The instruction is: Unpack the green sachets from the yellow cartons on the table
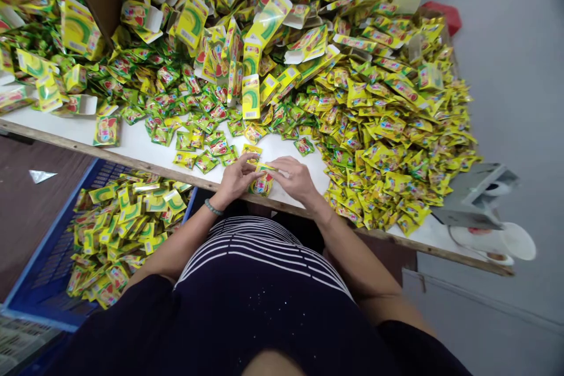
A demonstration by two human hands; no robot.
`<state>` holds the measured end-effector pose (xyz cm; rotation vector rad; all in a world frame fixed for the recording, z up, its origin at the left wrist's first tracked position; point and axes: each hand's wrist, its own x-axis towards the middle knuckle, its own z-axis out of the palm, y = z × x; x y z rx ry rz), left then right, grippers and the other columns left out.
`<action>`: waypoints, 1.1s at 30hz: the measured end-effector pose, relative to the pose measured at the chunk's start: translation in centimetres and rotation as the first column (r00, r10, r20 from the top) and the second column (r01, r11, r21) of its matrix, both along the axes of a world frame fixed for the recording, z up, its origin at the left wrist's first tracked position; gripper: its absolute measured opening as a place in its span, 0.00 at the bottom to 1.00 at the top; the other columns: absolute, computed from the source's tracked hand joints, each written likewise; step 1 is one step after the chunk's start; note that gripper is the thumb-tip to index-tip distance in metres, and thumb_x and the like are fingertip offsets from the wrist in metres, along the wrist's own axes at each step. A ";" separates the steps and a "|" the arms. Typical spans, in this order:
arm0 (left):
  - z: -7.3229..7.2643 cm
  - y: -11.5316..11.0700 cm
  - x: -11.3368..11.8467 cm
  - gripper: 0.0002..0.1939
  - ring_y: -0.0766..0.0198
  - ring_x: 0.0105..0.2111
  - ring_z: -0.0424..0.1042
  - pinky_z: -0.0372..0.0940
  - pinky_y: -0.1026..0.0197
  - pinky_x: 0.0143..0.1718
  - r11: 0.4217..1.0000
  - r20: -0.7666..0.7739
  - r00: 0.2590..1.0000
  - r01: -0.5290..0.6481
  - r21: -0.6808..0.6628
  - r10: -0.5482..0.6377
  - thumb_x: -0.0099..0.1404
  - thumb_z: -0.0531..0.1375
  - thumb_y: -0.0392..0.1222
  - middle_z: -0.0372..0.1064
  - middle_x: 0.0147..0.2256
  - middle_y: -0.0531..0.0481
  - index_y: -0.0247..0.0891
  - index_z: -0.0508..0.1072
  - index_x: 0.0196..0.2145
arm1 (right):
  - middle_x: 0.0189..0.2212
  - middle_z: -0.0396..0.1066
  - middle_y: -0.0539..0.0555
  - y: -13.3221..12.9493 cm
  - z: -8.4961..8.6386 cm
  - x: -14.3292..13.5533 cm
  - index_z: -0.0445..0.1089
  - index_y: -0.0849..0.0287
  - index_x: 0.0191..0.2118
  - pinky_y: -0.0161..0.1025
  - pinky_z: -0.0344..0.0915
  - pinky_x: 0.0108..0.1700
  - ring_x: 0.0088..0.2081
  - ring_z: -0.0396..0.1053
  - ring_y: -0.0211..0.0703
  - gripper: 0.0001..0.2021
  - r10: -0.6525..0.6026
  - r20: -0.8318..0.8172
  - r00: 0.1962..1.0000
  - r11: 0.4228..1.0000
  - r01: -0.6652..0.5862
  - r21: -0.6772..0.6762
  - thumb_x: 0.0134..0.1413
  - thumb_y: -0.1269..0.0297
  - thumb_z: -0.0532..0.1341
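Head view, from where I stand: the left hand (240,176) and right hand (294,181), fingers nearly closed, pinch a box (261,184) over the table (136,144) edge, where light, even pressure should prevent creasing.

A grey device (469,200) sits on the table (434,234) at right, a pale scrap (42,176) on the floor (26,211)

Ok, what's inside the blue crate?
The crate holds a heap of yellow boxes. Whatever lies beneath the top layer is hidden, and the left arm and sleeve cover part of the near right side.
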<state>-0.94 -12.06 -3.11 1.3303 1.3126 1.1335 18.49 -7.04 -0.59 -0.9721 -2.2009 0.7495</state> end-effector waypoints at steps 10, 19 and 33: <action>0.8 0.3 0.2 0.13 0.63 0.31 0.74 0.68 0.62 0.36 0.986 -0.160 0.983 -0.062 0.158 0.088 0.62 0.63 0.50 0.77 0.32 0.51 0.40 0.78 0.39 | 0.41 0.80 0.55 -1.7 -0.9 -2.0 0.78 0.57 0.43 0.43 0.68 0.53 0.46 0.74 0.46 0.13 -0.148 -0.069 0.987 0.988 0.150 0.038 0.65 0.60 0.57; 11.7 -6.6 -15.2 0.09 0.60 0.27 0.70 0.64 0.58 0.34 0.844 -0.873 0.316 -0.506 0.176 0.371 0.60 0.60 0.51 0.71 0.24 0.58 0.48 0.79 0.34 | 0.43 0.77 0.63 5.2 -2.7 3.3 0.76 0.61 0.42 0.52 0.64 0.53 0.46 0.71 0.55 0.16 -0.605 0.112 0.788 0.795 0.606 0.027 0.64 0.62 0.52; 3.6 6.2 0.3 0.19 0.45 0.50 0.67 0.62 0.51 0.50 0.969 -0.931 0.362 -0.241 -0.045 0.046 0.62 0.64 0.53 0.71 0.44 0.33 0.30 0.75 0.37 | 0.42 0.75 0.60 4.5 -4.6 2.0 0.71 0.60 0.49 0.47 0.66 0.47 0.43 0.71 0.52 0.20 -0.479 0.108 0.871 0.853 0.491 -0.177 0.49 0.59 0.63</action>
